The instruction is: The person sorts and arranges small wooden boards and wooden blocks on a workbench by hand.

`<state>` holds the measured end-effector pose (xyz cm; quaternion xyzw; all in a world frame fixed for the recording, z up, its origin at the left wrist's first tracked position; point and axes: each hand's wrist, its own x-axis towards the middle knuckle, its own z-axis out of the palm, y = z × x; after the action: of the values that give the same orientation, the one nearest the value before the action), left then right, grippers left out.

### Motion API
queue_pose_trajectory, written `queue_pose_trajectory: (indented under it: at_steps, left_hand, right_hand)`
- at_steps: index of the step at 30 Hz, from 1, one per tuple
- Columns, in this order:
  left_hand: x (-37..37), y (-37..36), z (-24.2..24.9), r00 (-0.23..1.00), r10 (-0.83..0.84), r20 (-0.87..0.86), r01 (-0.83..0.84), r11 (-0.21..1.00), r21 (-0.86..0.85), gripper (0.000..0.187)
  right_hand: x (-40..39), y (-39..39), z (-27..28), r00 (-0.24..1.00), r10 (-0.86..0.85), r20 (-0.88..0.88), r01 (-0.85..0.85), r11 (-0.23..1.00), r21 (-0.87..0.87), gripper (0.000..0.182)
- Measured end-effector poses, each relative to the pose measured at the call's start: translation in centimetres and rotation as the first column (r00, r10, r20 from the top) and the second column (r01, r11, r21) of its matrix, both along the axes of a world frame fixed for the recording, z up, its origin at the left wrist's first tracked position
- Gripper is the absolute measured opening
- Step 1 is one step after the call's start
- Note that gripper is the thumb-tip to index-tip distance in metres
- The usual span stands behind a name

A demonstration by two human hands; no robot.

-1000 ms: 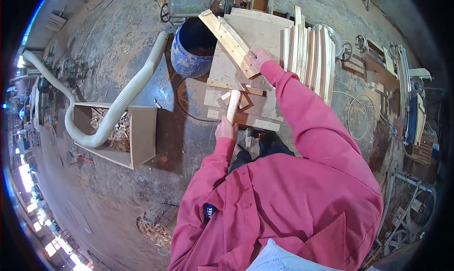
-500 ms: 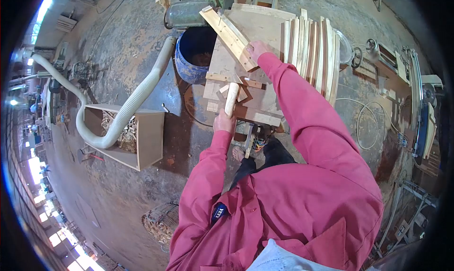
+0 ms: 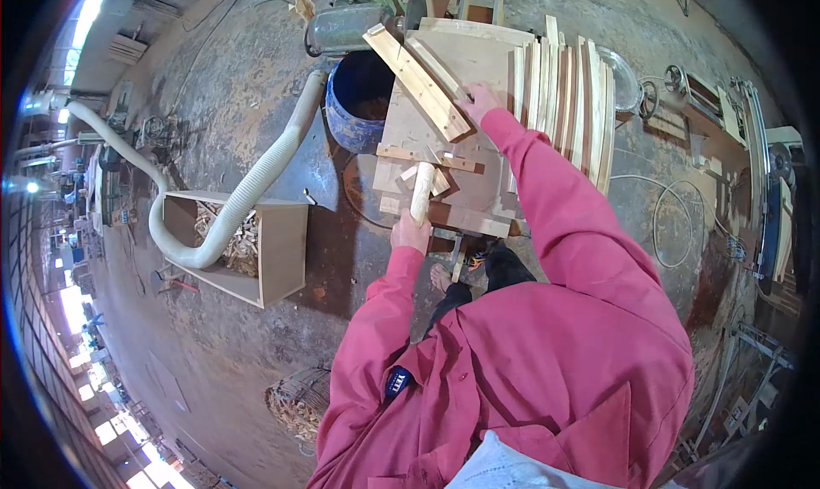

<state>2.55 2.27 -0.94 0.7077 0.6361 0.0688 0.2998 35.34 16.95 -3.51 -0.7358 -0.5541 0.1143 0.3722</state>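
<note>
My left hand [image 3: 411, 234] is closed around the lower end of a pale, rounded wooden stick [image 3: 422, 190]. The stick's upper end lies over small wood offcuts on the work table [image 3: 491, 58]. Farther up the table, my right hand [image 3: 481, 102] has its fingers closed at the near end of a narrow wood strip [image 3: 434, 64]. Beside that strip, on its left, lies a wider light board [image 3: 418, 83] with dark spots along it, set at a slant. A thin wooden crosspiece [image 3: 457, 162] sits between the board and the stick.
Several long wood strips [image 3: 559, 105] lie side by side on the table's right. At its left stands a blue barrel [image 3: 354, 128]. A ribbed white hose [image 3: 256, 175] runs into an open box [image 3: 284, 250] of wood scraps. A motor-like machine [image 3: 346, 29] stands behind the barrel.
My right hand has shifted from the wide board's end to the narrow strip, and a gap now shows between the two. My left hand still holds the stick. The whole view has shifted slightly.
</note>
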Motion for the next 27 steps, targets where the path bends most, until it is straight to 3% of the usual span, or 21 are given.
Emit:
queue_pose_trajectory:
  at_steps: [1,2,4,8,10,13,20,27]
  left_hand:
    - [-0.4,-0.4,0.1,1.000,0.002,-0.006,-0.003,1.000,-0.018,0.033]
    - [-0.6,-0.7,0.2,1.000,0.005,-0.014,-0.006,0.999,-0.040,0.033]
    - [-1.4,-1.6,0.4,1.000,0.008,-0.021,-0.009,0.999,-0.054,0.034]
    - [-2.7,-2.5,0.5,0.995,-0.033,-0.091,0.024,0.994,-0.103,0.037]
    - [-3.6,-3.1,0.3,0.995,-0.040,-0.097,0.029,0.993,-0.116,0.039]
    - [-3.7,-3.4,0.1,0.994,-0.041,-0.103,0.027,0.990,-0.140,0.041]
    - [-3.7,-3.2,-0.5,0.999,-0.037,-0.030,0.035,0.996,-0.084,0.038]
    - [-1.3,-0.7,-0.4,0.997,-0.059,-0.056,0.055,0.996,-0.075,0.040]
  right_hand:
    - [-1.1,-1.0,0.2,0.998,-0.041,0.056,0.033,0.990,0.139,0.025]
    - [-1.9,-1.5,0.5,0.997,-0.041,0.058,0.033,0.990,0.135,0.025]
    - [-3.5,-2.3,1.3,0.992,-0.033,-0.122,0.037,0.999,0.031,0.023]
    - [-4.5,-0.7,1.6,1.000,0.022,-0.021,-0.025,0.991,-0.131,0.029]
    - [-5.3,0.0,0.6,0.981,-0.016,-0.195,-0.024,0.980,-0.199,0.028]
    - [-5.4,1.7,-1.6,0.964,0.004,-0.264,-0.034,0.993,-0.111,0.028]
    - [-4.7,3.7,-3.5,0.976,0.004,-0.220,-0.023,0.996,-0.083,0.029]
    - [-2.6,5.5,-1.6,0.961,0.015,-0.277,-0.047,0.993,-0.110,0.029]
